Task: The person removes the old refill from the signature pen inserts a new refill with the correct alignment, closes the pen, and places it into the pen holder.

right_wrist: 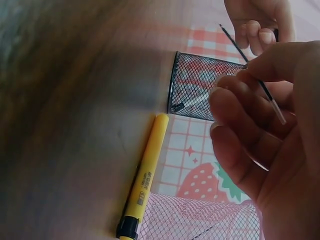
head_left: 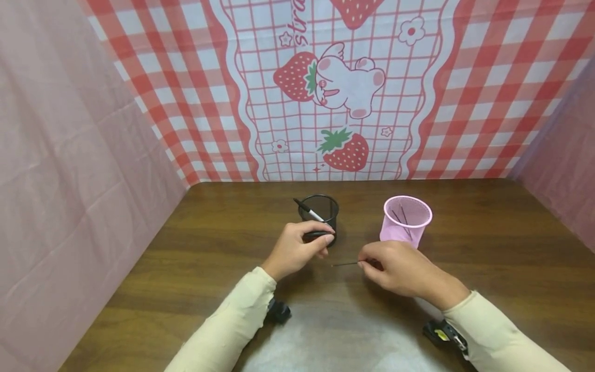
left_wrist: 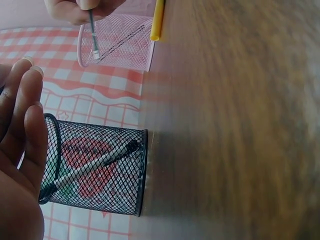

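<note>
My left hand point(head_left: 294, 250) pinches a short black stick-like thing point(head_left: 316, 234) just in front of the black mesh pen cup point(head_left: 333, 227); its exact kind is unclear. A white pen with black ends point(head_left: 312, 211) leans inside that cup. Between thumb and fingers, my right hand point(head_left: 400, 268) holds a thin dark pen refill point(right_wrist: 231, 36), one end pointing toward the left hand. Behind the right hand stands the pink mesh pen cup point(head_left: 388, 231), with thin dark refills point(head_left: 403, 214) leaning in it.
A yellow marker with a black end point(right_wrist: 150, 170) lies on the wooden table point(head_left: 209, 248) beside the pink cup, hidden in the head view. A red-and-white strawberry cloth point(head_left: 302, 124) hangs behind the table, and pink cloth point(head_left: 69, 155) borders the left side.
</note>
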Tool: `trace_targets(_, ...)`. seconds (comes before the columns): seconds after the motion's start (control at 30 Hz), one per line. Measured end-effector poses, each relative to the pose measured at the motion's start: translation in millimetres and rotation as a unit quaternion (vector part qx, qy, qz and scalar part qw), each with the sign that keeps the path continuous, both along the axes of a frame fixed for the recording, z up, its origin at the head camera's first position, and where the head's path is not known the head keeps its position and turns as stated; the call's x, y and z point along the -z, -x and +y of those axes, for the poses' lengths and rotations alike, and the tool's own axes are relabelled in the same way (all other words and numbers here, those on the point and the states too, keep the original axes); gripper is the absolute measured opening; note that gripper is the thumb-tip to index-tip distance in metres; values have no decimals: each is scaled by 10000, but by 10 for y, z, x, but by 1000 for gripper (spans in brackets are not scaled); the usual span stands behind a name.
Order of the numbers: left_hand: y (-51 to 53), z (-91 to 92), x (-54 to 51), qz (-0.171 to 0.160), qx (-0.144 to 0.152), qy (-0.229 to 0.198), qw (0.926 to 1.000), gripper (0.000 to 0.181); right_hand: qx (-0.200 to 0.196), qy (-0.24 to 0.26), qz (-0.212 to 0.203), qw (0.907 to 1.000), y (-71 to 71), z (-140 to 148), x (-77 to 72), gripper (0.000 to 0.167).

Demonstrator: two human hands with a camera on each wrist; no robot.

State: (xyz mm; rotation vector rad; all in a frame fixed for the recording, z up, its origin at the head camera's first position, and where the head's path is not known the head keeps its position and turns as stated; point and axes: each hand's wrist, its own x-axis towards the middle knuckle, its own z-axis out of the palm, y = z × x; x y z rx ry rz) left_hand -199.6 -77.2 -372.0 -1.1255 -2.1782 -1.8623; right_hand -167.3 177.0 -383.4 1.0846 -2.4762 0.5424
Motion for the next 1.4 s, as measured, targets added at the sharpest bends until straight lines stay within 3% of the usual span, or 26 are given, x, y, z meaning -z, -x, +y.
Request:
trace_targets(0.17, -37, -1, -53, 16, 9, 40, 10000, 15, 30, -242, -184, 9995, -19, -13, 3, 10)
trace_targets(1.03, -57, 14, -63, 195, -79, 188, 9996, 12, 319, -1094, -620, 9916, -53, -25, 37, 18)
trace_targets(1.4, 127, 24, 165, 121, -13, 160, 9998, 13, 350, -1256, -617, 9895, -67, -6, 9, 18)
